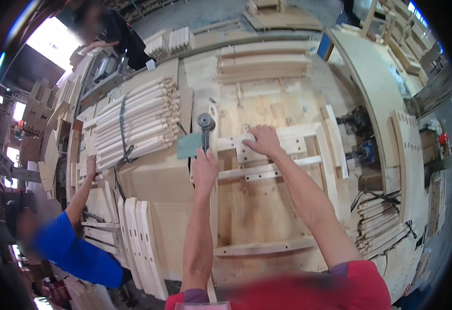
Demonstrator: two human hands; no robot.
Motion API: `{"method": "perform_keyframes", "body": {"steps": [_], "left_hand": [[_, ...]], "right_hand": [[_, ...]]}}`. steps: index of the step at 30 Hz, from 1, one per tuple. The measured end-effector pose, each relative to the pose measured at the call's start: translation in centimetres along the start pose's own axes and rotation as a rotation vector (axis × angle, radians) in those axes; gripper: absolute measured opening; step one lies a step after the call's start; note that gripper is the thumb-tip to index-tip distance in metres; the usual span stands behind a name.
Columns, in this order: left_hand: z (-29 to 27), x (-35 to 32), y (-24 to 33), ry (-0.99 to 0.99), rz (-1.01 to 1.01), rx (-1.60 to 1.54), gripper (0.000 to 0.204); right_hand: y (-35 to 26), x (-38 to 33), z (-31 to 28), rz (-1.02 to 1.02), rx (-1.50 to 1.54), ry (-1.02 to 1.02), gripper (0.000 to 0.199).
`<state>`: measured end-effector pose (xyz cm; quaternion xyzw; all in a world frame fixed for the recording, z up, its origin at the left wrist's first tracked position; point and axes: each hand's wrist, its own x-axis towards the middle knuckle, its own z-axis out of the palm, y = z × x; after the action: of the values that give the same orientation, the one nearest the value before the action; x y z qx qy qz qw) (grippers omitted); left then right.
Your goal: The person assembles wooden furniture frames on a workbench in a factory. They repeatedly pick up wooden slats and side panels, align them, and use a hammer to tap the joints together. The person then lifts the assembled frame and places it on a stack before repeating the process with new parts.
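Note:
My left hand (205, 168) is closed round the handle of a mallet (205, 123), whose dark round head points away from me. The mallet is over the left side rail (214, 206) of a pale wooden frame. My right hand (263, 140) grips a short wooden board (290, 147) with several drilled holes, lying across the upper part of the frame. Below that board runs a narrow slat (267, 169), and a lower crosspiece (264, 249) spans the frame closer to me. A green sheet (188, 145) lies just left of the mallet.
Strapped wooden spindles (138, 116) are stacked to the left, and curved slats (263, 62) lie at the far side. Clamp-like machinery (360, 150) stands right of the frame. A person in blue (81, 253) reaches in from the left; another person (115, 39) works at the far left.

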<state>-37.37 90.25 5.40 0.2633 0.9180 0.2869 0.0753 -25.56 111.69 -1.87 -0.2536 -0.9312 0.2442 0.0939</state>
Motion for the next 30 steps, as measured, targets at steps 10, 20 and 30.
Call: {"method": "perform_keyframes", "body": {"steps": [10, 20, 30], "left_hand": [[-5.7, -23.2, -6.2, -1.038, -0.485, -0.767, 0.03], [-0.2, -34.0, -8.9, -1.243, 0.049, -0.253, 0.044], [-1.3, -17.1, -5.2, -0.089, -0.135, 0.168, 0.06]], "right_hand": [[4.6, -22.3, -6.0, 0.313, -0.263, 0.429, 0.089], [6.1, -32.8, -9.6, 0.711, 0.15, 0.19, 0.054], [5.6, -32.9, -16.9, 0.712, 0.873, 0.011, 0.031]]}}
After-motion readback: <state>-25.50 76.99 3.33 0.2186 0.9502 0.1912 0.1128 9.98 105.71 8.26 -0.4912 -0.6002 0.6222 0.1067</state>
